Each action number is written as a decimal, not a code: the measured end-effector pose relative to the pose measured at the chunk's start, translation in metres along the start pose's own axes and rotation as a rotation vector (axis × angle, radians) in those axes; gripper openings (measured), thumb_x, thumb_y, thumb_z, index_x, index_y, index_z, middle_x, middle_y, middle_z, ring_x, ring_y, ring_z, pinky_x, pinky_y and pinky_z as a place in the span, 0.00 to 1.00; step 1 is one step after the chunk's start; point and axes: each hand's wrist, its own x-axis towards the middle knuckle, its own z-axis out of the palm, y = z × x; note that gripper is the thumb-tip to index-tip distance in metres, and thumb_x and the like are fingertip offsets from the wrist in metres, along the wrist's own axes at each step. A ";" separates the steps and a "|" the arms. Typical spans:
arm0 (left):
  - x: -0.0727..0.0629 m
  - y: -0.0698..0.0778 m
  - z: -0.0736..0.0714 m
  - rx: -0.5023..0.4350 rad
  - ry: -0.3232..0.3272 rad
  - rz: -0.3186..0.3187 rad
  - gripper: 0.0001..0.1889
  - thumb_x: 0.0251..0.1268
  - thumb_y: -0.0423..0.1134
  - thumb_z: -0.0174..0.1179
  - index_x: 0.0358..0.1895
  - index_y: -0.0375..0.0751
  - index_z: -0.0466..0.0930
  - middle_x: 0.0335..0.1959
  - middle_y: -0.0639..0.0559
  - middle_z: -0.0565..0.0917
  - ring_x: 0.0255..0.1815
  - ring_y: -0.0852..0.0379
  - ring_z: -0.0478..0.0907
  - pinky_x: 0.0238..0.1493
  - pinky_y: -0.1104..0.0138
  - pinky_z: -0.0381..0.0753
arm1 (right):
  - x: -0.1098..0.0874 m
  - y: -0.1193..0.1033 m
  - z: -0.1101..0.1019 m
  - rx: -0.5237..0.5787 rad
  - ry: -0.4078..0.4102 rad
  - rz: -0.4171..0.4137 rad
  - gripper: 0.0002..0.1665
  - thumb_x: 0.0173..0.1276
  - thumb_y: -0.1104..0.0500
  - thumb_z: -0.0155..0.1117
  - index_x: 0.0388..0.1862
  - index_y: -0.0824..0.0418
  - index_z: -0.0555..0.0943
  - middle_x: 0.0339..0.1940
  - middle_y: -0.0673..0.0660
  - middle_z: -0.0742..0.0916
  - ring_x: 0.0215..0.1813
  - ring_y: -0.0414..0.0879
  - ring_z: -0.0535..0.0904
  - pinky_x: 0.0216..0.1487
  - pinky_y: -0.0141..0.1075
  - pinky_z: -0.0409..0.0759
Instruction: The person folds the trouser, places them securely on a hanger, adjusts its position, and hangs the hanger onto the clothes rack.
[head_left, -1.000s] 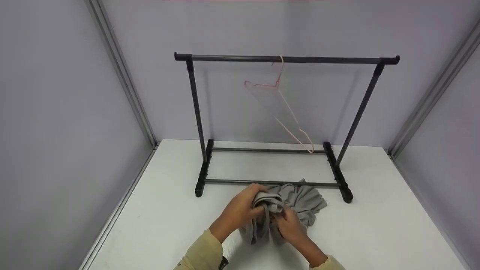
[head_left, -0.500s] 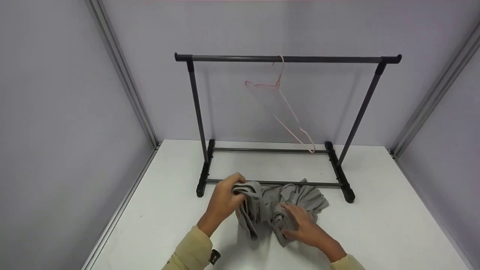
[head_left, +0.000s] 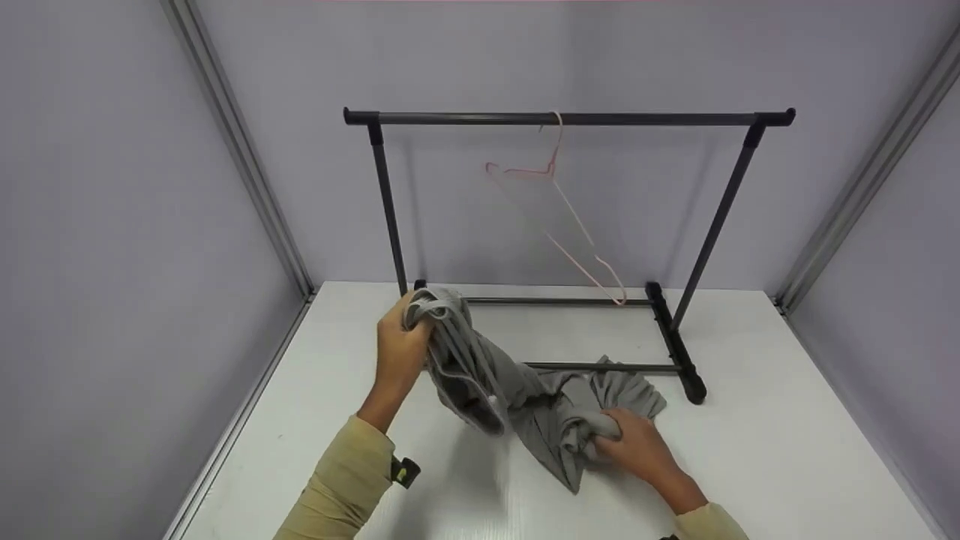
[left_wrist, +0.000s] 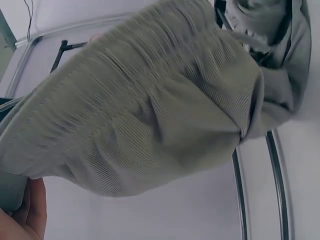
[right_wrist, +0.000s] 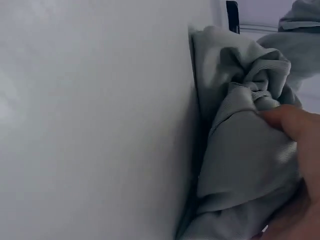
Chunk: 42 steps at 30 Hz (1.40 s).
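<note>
in the head view, the gray garment (head_left: pixel 525 384) runs from just left of the middle of the frame down to the lower right of centre. the left hand (head_left: pixel 400 347), left of centre, has its fingers curled round the garment's upper end, which is lifted off the white table (head_left: pixel 757 450). the right hand (head_left: pixel 639 448), at the lower right of centre, grips a bunched roll of the same garment low over the table.

in the left wrist view, a ruffled band (left_wrist: pixel 115 85) slants across the upper left, with fingertips at the lower left corner. in the right wrist view, the thumb (right_wrist: pixel 290 117) presses on the folds at the right.

a black rack (head_left: pixel 660 119) spans the upper middle of the head view, and a pink hanger (head_left: pixel 552 169) hangs askew from its top bar. the garment covers part of the rack's lower front bar. tan sleeves (head_left: pixel 337 480) enter along the bottom edge.
</note>
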 end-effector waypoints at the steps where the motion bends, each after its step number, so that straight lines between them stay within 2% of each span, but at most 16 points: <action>1: 0.003 0.004 -0.006 -0.005 0.016 -0.011 0.05 0.67 0.33 0.53 0.34 0.40 0.77 0.24 0.53 0.72 0.25 0.59 0.69 0.28 0.69 0.71 | 0.000 0.003 -0.007 0.040 0.029 0.018 0.19 0.58 0.55 0.68 0.48 0.58 0.78 0.39 0.49 0.80 0.40 0.45 0.74 0.41 0.44 0.69; 3: 0.009 0.002 -0.018 -0.031 0.054 -0.036 0.05 0.68 0.34 0.52 0.35 0.38 0.77 0.26 0.52 0.74 0.27 0.59 0.70 0.30 0.70 0.71 | 0.000 0.010 -0.026 0.118 0.101 0.046 0.18 0.62 0.54 0.65 0.49 0.58 0.77 0.39 0.50 0.79 0.38 0.44 0.72 0.38 0.42 0.70; 8: 0.027 -0.035 -0.048 -0.095 0.163 -0.146 0.10 0.69 0.40 0.52 0.42 0.37 0.78 0.33 0.48 0.77 0.35 0.58 0.73 0.39 0.69 0.72 | 0.000 0.029 -0.079 0.188 0.263 0.112 0.20 0.70 0.50 0.55 0.53 0.62 0.73 0.47 0.56 0.78 0.45 0.47 0.72 0.42 0.44 0.70; 12: 0.026 -0.056 -0.069 -0.100 0.203 -0.244 0.16 0.70 0.45 0.51 0.52 0.38 0.76 0.45 0.48 0.78 0.45 0.58 0.73 0.51 0.68 0.70 | -0.003 0.039 -0.116 0.238 0.361 0.201 0.23 0.72 0.51 0.51 0.57 0.66 0.69 0.52 0.61 0.76 0.51 0.48 0.68 0.46 0.43 0.65; 15: 0.023 -0.067 -0.082 -0.084 0.210 -0.314 0.18 0.70 0.49 0.49 0.53 0.40 0.74 0.47 0.50 0.76 0.48 0.60 0.71 0.54 0.69 0.67 | -0.003 0.046 -0.141 0.244 0.416 0.242 0.24 0.72 0.50 0.50 0.59 0.65 0.68 0.55 0.60 0.74 0.52 0.45 0.67 0.47 0.41 0.63; 19: 0.021 -0.079 -0.094 -0.123 0.237 -0.446 0.17 0.70 0.51 0.48 0.49 0.42 0.72 0.42 0.50 0.74 0.44 0.59 0.70 0.47 0.69 0.68 | -0.003 0.055 -0.171 0.173 0.433 0.264 0.24 0.71 0.45 0.51 0.56 0.61 0.73 0.49 0.56 0.78 0.45 0.40 0.70 0.41 0.39 0.65; 21: 0.019 -0.087 -0.098 -0.188 0.232 -0.522 0.19 0.70 0.50 0.47 0.54 0.40 0.70 0.46 0.48 0.73 0.46 0.57 0.71 0.49 0.69 0.69 | -0.002 0.060 -0.182 0.140 0.414 0.276 0.24 0.70 0.43 0.51 0.50 0.60 0.76 0.41 0.54 0.80 0.38 0.41 0.71 0.36 0.38 0.66; 23: 0.016 -0.098 -0.103 -0.262 0.177 -0.617 0.23 0.71 0.48 0.44 0.62 0.38 0.65 0.55 0.46 0.69 0.53 0.58 0.69 0.54 0.70 0.67 | -0.001 0.065 -0.189 0.131 0.368 0.303 0.25 0.69 0.40 0.50 0.43 0.60 0.78 0.32 0.53 0.80 0.32 0.42 0.72 0.31 0.37 0.68; 25: 0.011 -0.110 -0.106 -0.316 0.094 -0.729 0.27 0.72 0.47 0.41 0.67 0.35 0.57 0.60 0.46 0.65 0.56 0.59 0.66 0.57 0.71 0.66 | 0.000 0.071 -0.190 0.173 0.287 0.347 0.29 0.68 0.37 0.49 0.41 0.61 0.77 0.28 0.54 0.79 0.29 0.45 0.72 0.29 0.38 0.69; 27: 0.004 -0.124 -0.107 -0.370 0.038 -0.862 0.27 0.72 0.47 0.41 0.66 0.34 0.56 0.56 0.46 0.68 0.52 0.60 0.70 0.53 0.71 0.70 | -0.001 0.079 -0.185 0.235 0.188 0.394 0.32 0.66 0.34 0.49 0.44 0.63 0.76 0.30 0.55 0.79 0.30 0.46 0.73 0.31 0.39 0.72; 29: -0.004 -0.137 -0.106 -0.417 0.021 -0.973 0.23 0.72 0.46 0.43 0.62 0.34 0.61 0.49 0.48 0.73 0.45 0.61 0.74 0.47 0.71 0.74 | -0.002 0.089 -0.175 0.271 0.107 0.427 0.36 0.66 0.33 0.49 0.51 0.64 0.75 0.38 0.57 0.80 0.34 0.44 0.75 0.35 0.39 0.73; 31: -0.012 -0.151 -0.102 -0.467 0.043 -1.035 0.18 0.71 0.45 0.44 0.55 0.35 0.64 0.42 0.49 0.74 0.40 0.61 0.75 0.41 0.71 0.77 | -0.003 0.098 -0.162 0.289 0.050 0.436 0.38 0.65 0.34 0.51 0.56 0.66 0.72 0.45 0.61 0.79 0.38 0.45 0.75 0.38 0.40 0.73; 33: -0.019 -0.164 -0.097 -0.474 0.053 -1.041 0.18 0.71 0.43 0.45 0.55 0.34 0.64 0.44 0.48 0.73 0.40 0.61 0.74 0.40 0.72 0.77 | -0.005 0.106 -0.150 0.272 0.033 0.425 0.40 0.66 0.36 0.51 0.62 0.67 0.69 0.52 0.63 0.76 0.45 0.47 0.74 0.42 0.40 0.72; 35: -0.026 -0.176 -0.091 -0.412 0.045 -1.011 0.21 0.71 0.43 0.46 0.60 0.35 0.61 0.50 0.46 0.70 0.45 0.58 0.73 0.42 0.70 0.76 | -0.007 0.111 -0.138 0.262 0.044 0.421 0.37 0.68 0.39 0.51 0.61 0.68 0.69 0.54 0.67 0.75 0.49 0.53 0.73 0.44 0.42 0.71; 38: -0.038 -0.191 -0.085 -0.275 0.007 -0.968 0.29 0.71 0.43 0.45 0.70 0.36 0.49 0.62 0.38 0.63 0.57 0.48 0.68 0.54 0.62 0.71 | -0.012 0.113 -0.124 0.244 0.078 0.433 0.35 0.71 0.42 0.48 0.63 0.69 0.66 0.57 0.70 0.72 0.55 0.61 0.70 0.47 0.47 0.71; 42: -0.055 -0.201 -0.084 -0.107 -0.082 -0.975 0.38 0.70 0.43 0.46 0.72 0.35 0.32 0.69 0.29 0.48 0.68 0.35 0.53 0.64 0.48 0.58 | -0.018 0.112 -0.111 0.227 0.063 0.424 0.36 0.73 0.46 0.46 0.67 0.71 0.56 0.61 0.75 0.66 0.60 0.68 0.64 0.53 0.57 0.66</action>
